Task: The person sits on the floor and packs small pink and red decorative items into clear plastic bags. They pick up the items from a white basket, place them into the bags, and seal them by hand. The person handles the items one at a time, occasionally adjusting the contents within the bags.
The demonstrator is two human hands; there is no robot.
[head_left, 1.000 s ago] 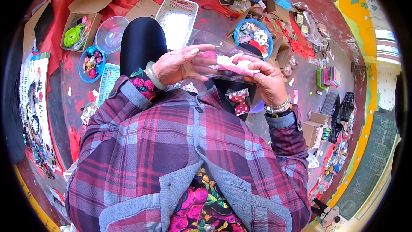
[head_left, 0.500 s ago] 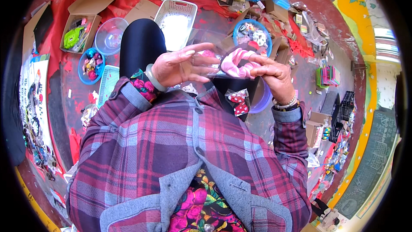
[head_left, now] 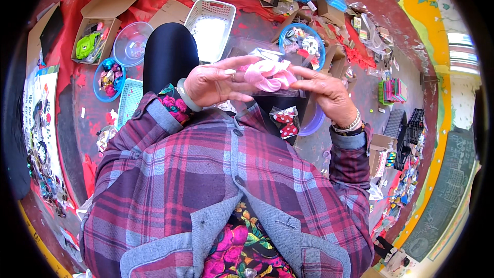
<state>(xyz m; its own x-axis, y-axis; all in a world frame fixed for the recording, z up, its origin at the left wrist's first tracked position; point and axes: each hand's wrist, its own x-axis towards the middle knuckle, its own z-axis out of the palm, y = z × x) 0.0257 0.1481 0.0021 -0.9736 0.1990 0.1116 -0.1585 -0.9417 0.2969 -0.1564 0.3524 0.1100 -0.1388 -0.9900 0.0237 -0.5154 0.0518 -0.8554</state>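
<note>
A pink fabric scrunchie lies bunched between my two hands, above my lap. At its right end, my right hand pinches it with thumb and fingers. My left hand is at its left side, fingers partly stretched around a clear plastic bag, tips meeting the pink fabric. Some of those fingertips are hidden behind the scrunchie and the film. White material shows just beyond the scrunchie. On my lap is a small clear packet with a red, white-dotted bow.
A white basket stands ahead of me, and a blue tub of scrunchies stands ahead right. At left are a clear basin, a blue bowl of hair ties and an open carton. A purple tub sits by my right leg.
The pink scrunchie has moved left toward my left hand and changed from an open ring to a bunched shape. My right hand has followed it, its fingers straighter now.
</note>
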